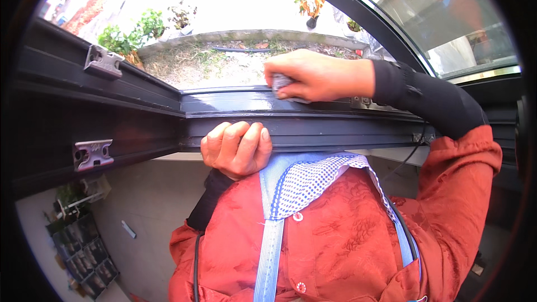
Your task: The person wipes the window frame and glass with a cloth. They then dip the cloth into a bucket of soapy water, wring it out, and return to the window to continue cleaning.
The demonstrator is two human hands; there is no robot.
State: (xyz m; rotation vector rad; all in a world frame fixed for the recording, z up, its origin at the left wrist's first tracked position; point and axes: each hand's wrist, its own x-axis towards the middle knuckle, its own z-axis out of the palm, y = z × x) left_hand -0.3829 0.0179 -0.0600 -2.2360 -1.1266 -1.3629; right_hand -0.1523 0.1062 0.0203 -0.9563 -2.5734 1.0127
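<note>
My right hand point(312, 75) is shut on a crumpled grey cloth point(282, 83) and holds it against the dark metal window sill point(235, 101). The hand is slightly blurred. Left of the cloth, the sill has a glossy, wet-looking sheen. My left hand point(238, 149) is curled into a fist against the inner ledge of the window frame point(310, 128), close to my body. Nothing shows between its fingers, and its palm is hidden.
Metal latch plates point(104, 62) point(93, 154) sit on the left frame. A glazed sash point(465, 21) stands at upper right. A thin black cable point(409, 157) hangs by my right arm. Outside are potted plants point(151, 23) and a low concrete kerb point(251, 35). A dark rack point(86, 251) stands below left.
</note>
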